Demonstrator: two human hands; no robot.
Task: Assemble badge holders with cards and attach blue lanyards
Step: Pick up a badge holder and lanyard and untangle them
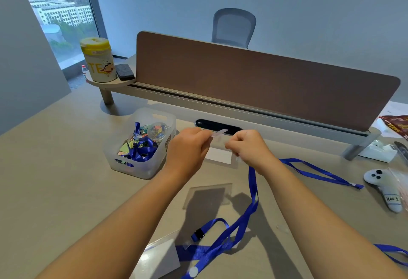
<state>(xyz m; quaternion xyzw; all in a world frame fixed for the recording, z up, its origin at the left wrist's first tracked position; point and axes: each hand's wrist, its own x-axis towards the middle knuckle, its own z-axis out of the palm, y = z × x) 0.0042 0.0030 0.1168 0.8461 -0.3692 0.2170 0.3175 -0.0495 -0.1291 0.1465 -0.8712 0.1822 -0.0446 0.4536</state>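
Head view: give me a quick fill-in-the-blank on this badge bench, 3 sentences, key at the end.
1. Both hands, left hand and right hand, hold a clear badge holder that has a ____ card inside.
2. The lanyard hanging from the right hand is ____ in colour.
3. The translucent bin of spare lanyards sits to the ____ of the hands.

Missing words: white; blue; left

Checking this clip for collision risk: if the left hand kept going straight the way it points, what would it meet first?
The left hand points right, toward the right hand. It would probably meet the right hand's fingers first, since both pinch the same clear badge holder above the desk. Depth between them is uncertain from one view.
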